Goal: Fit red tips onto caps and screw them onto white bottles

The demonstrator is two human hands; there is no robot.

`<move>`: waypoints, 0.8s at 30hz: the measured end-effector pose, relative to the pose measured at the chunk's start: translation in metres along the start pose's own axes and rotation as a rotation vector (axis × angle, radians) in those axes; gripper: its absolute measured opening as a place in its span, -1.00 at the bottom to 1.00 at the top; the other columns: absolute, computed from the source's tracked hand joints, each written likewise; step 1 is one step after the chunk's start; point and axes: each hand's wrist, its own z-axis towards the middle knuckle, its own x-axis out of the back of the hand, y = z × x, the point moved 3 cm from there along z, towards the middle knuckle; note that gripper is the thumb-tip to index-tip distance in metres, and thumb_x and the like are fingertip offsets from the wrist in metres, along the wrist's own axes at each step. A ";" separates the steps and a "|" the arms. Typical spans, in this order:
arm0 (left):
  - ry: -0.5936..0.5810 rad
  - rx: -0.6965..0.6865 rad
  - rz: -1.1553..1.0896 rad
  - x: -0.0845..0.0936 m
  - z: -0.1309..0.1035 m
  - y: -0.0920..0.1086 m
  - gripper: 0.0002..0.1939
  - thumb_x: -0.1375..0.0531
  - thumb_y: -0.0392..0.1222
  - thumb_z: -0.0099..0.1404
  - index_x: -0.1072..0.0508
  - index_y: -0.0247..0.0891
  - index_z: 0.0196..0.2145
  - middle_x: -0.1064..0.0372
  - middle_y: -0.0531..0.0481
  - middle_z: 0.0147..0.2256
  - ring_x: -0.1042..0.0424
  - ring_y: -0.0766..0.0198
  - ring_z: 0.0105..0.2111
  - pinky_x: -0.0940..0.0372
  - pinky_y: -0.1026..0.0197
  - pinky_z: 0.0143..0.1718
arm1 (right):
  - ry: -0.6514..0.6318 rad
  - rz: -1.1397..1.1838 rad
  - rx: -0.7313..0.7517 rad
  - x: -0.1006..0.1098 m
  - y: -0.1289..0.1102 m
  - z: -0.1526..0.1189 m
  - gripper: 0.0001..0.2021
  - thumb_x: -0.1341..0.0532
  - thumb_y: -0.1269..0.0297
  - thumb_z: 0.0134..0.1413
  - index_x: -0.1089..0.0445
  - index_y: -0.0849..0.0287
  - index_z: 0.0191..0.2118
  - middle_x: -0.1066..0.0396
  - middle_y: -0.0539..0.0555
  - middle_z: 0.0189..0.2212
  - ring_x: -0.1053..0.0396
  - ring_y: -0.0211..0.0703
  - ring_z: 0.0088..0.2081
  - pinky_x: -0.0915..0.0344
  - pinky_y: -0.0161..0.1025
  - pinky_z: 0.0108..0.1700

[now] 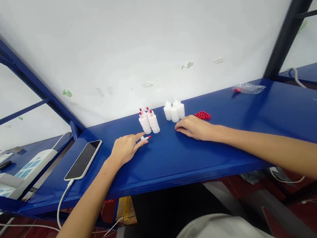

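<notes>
My left hand (pixel 125 148) holds a small white nozzle with a red tip (pixel 146 138) between thumb and fingers, low over the blue shelf. Just beyond it stand several white bottles with red tips (pixel 153 121), grouped upright. My right hand (pixel 194 128) rests on the shelf with its fingers curled together; whatever they may hold is hidden. Behind that hand is a cluster of white bottles without red tips (pixel 174 113). A pile of small red caps (pixel 202 115) lies beside my right hand, partly behind it.
The blue shelf (pixel 166 169) runs along a white wall. A phone (pixel 83 160) with a charging cable lies at left, near a power strip (pixel 36 167). A clear plastic bag (pixel 248 88) lies at the back right. Metal posts rise on both sides.
</notes>
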 end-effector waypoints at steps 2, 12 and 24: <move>0.013 -0.004 -0.040 0.000 -0.004 -0.005 -0.33 0.15 0.36 0.40 -0.40 -0.01 0.20 -0.52 -0.09 0.01 -0.51 -0.04 -0.05 -0.30 0.14 -0.17 | 0.019 0.062 -0.013 -0.001 0.001 0.001 -0.80 -0.16 0.41 0.24 -0.56 0.20 -0.17 -0.59 0.16 -0.18 -0.53 -0.01 -0.17 -0.38 -0.18 -0.10; 0.046 -0.064 -0.310 -0.003 0.008 0.014 -0.35 -0.07 0.42 0.26 -0.51 -0.01 0.09 -0.55 -0.03 -0.02 -0.53 0.01 -0.12 -0.28 0.18 -0.17 | 0.069 0.328 -0.117 -0.001 0.007 0.001 -0.94 -0.20 0.42 0.16 -0.36 0.15 -0.25 -0.55 0.09 -0.32 -0.52 -0.12 -0.29 -0.43 -0.20 -0.20; -0.025 0.015 0.023 -0.004 0.002 0.000 -0.30 0.16 0.38 0.39 -0.47 -0.07 0.12 -0.55 -0.13 -0.09 -0.52 -0.03 -0.12 -0.25 0.18 -0.27 | 0.018 0.341 0.006 0.009 0.009 -0.004 -0.77 -0.12 0.32 0.20 0.05 0.03 -0.21 -0.48 0.11 -0.27 -0.42 -0.08 -0.37 -0.36 -0.15 -0.32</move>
